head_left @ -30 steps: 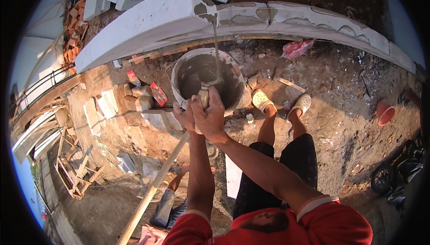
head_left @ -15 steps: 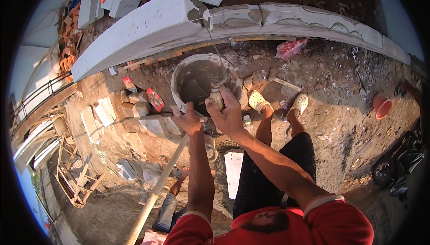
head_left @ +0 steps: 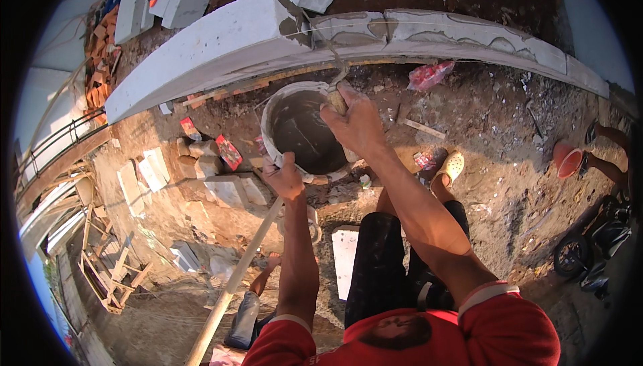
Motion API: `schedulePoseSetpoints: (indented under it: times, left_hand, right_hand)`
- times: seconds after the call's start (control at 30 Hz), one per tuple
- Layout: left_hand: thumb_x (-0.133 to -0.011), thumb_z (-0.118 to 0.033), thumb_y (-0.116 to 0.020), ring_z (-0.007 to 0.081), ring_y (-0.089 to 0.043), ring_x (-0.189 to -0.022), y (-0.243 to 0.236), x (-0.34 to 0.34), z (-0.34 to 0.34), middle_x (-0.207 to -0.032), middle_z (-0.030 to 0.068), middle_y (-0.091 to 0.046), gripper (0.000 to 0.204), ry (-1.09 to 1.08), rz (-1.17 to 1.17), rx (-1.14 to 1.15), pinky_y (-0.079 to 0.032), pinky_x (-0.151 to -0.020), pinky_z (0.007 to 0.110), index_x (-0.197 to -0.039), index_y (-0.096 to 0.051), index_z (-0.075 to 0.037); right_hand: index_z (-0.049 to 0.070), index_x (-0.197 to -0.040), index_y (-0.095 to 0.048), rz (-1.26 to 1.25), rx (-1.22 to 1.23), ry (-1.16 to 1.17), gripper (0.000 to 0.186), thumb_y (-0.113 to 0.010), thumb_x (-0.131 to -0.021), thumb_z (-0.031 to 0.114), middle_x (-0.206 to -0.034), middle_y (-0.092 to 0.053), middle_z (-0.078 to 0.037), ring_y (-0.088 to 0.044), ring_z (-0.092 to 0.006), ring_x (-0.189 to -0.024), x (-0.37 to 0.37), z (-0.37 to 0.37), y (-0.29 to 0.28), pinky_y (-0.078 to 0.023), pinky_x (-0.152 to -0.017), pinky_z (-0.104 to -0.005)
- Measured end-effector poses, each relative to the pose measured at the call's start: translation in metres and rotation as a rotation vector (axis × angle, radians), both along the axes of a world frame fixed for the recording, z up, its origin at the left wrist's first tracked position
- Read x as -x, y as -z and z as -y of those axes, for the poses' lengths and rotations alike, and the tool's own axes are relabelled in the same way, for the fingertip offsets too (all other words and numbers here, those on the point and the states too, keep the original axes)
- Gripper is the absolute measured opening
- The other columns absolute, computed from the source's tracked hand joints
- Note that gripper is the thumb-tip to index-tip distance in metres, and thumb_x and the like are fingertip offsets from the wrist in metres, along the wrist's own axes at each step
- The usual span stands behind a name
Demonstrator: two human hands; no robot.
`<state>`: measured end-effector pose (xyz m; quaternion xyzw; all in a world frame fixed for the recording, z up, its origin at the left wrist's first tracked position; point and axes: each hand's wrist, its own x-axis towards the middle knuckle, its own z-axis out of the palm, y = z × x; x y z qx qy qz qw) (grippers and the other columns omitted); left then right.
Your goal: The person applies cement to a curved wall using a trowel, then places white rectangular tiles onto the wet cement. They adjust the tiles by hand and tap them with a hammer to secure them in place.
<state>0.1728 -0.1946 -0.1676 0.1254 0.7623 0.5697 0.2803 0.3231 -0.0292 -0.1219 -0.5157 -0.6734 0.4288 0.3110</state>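
Note:
My right hand (head_left: 358, 121) is closed round the wooden handle of a trowel (head_left: 337, 101), just beyond the right rim of the bucket. The trowel's bent metal neck points away from me, and its thin blade reaches the end of the large white block (head_left: 214, 54) on the low wall. At the near left of the bucket (head_left: 269, 131), my left hand (head_left: 284, 178) is closed on the rim. Wet grey mortar (head_left: 308, 131) lies inside. Grey mortar also shows on the lower white blocks (head_left: 469, 31) right of the large one.
A string runs along the wall. A long pole (head_left: 231, 285) slants beside my left forearm. Broken blocks (head_left: 228, 188) and a hammer (head_left: 425, 128) lie on the ground. Other people's legs show at lower left and far right, near a red bucket (head_left: 569, 158). A motorcycle (head_left: 583, 252) stands at right.
My right hand has carried the trowel from over the bucket forward and right, up to the wall. My left hand has stayed at the bucket's rim.

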Motion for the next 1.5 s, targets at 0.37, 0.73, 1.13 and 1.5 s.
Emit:
schedulePoseSetpoints:
  times: [0.37, 0.73, 1.13, 1.5]
  left_hand:
    - [-0.086, 0.0, -0.063, 0.0144, -0.063, -0.085, -0.022, -0.051, -0.014, -0.101, 0.0069, -0.069, 0.023, 0.049, 0.27, 0.04, -0.052, -0.078, 0.03, -0.109, -0.061, 0.004]
    - [-0.077, -0.02, -0.072, 0.0397, -0.064, -0.114, -0.001, -0.168, -0.039, -0.132, 0.0306, -0.061, 0.079, 0.369, -0.011, 0.396, -0.054, -0.097, 0.046, -0.142, -0.048, 0.015]
    - [-0.08, -0.014, -0.071, 0.0403, -0.056, -0.125, -0.033, -0.324, -0.057, -0.142, 0.0346, -0.047, 0.081, 0.6, -0.104, 0.523, -0.047, -0.107, 0.046, -0.143, -0.034, 0.02]
    - [-0.083, -0.016, -0.071, 0.0315, -0.043, -0.142, -0.072, -0.405, -0.015, -0.155, 0.0273, -0.038, 0.093, 0.556, 0.247, 0.523, -0.034, -0.118, 0.04, -0.155, -0.02, 0.013]
  right_hand:
    - [-0.008, -0.143, -0.053, -0.366, 0.782, 0.167, 0.064, -0.073, -0.092, 0.024, -0.082, -0.068, -0.01, -0.06, -0.0139, -0.061, -0.103, 0.069, -0.031, -0.049, -0.056, -0.031]
    - [-0.001, -0.101, -0.068, 0.345, 0.615, -0.157, 0.042, -0.071, -0.076, 0.032, -0.089, -0.068, -0.025, -0.069, -0.0423, -0.082, -0.265, 0.188, 0.039, -0.053, -0.071, -0.0487]
    - [-0.004, -0.101, -0.075, 0.162, 0.804, -0.124, 0.045, -0.064, -0.078, 0.032, -0.096, -0.075, -0.024, -0.073, -0.0365, -0.093, -0.405, 0.103, -0.028, -0.056, -0.08, -0.048]
    - [0.004, -0.117, -0.062, 0.06, 1.172, -0.178, 0.039, -0.071, -0.092, 0.032, -0.092, -0.07, -0.009, -0.073, -0.0218, -0.081, -0.507, 0.086, -0.072, -0.064, -0.056, -0.0337]
